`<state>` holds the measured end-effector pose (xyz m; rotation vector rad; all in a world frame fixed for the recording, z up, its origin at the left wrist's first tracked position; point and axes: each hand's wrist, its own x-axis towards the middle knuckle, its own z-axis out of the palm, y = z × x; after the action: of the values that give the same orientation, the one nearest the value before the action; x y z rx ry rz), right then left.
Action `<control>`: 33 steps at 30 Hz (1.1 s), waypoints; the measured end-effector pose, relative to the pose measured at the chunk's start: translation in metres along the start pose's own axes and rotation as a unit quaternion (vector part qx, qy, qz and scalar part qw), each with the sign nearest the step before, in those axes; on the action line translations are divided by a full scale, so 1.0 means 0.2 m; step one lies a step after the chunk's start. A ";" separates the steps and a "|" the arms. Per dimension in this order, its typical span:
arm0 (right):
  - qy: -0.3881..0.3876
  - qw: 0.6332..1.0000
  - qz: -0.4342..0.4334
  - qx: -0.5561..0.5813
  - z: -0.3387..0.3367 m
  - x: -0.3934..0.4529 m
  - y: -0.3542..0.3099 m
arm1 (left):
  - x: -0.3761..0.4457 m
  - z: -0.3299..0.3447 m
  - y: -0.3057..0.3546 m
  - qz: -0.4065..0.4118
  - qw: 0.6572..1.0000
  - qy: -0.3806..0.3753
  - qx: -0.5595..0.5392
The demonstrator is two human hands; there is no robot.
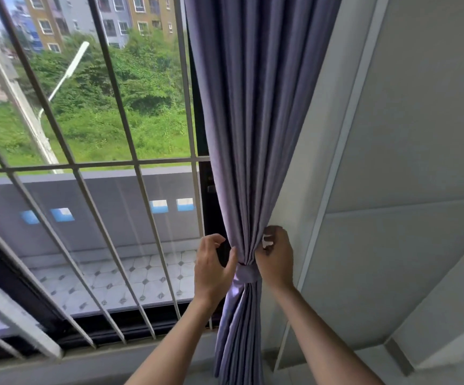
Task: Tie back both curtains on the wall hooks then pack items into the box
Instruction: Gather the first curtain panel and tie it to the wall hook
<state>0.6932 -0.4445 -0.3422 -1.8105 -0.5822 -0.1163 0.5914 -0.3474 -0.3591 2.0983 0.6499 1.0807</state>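
A lilac curtain (249,129) hangs gathered at the right side of the window. A matching fabric tieback (246,273) cinches it into a tight bundle. My left hand (211,270) rests against the left side of the bundle with thumb on the fabric and fingers spread. My right hand (276,257) is closed at the right edge of the curtain, around a small white piece (267,241) beside the wall, probably the hook. The other curtain and the box are out of view.
Window bars (106,173) slant across the left half, above a grey sill (92,365). A white wall with a raised strip (333,173) stands directly right of the curtain. Beyond the glass lie a tiled balcony, greenery and buildings.
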 end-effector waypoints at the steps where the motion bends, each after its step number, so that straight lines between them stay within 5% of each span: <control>1: 0.002 1.000 0.004 0.019 0.00 0.01 0.00 | 0.00 0.00 0.03 0.010 1.000 -0.002 0.013; 6: -0.049 0.998 -0.028 -0.043 -0.03 0.01 -0.04 | 0.01 0.03 0.16 0.000 0.999 0.036 0.029; 14: 0.002 0.987 -0.075 -0.141 0.01 -0.13 0.01 | 0.07 -0.01 0.08 0.018 0.999 -0.013 0.033; 17: 0.035 0.987 -0.065 -0.142 -0.03 -0.13 0.04 | 0.09 -0.07 0.01 -0.016 1.000 0.004 -0.008; 22: 0.045 0.995 -0.075 -0.049 -0.07 -0.11 -0.10 | 0.05 -0.07 0.04 0.062 0.998 -0.004 -0.030; 33: 0.068 0.966 -0.215 -0.122 -0.09 -0.12 -0.12 | 0.05 0.00 0.15 0.087 0.992 0.018 0.095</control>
<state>0.6645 -0.4638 -0.3239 -1.8671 -0.8870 -0.6264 0.5996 -0.3596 -0.3321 2.3393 0.6173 1.1940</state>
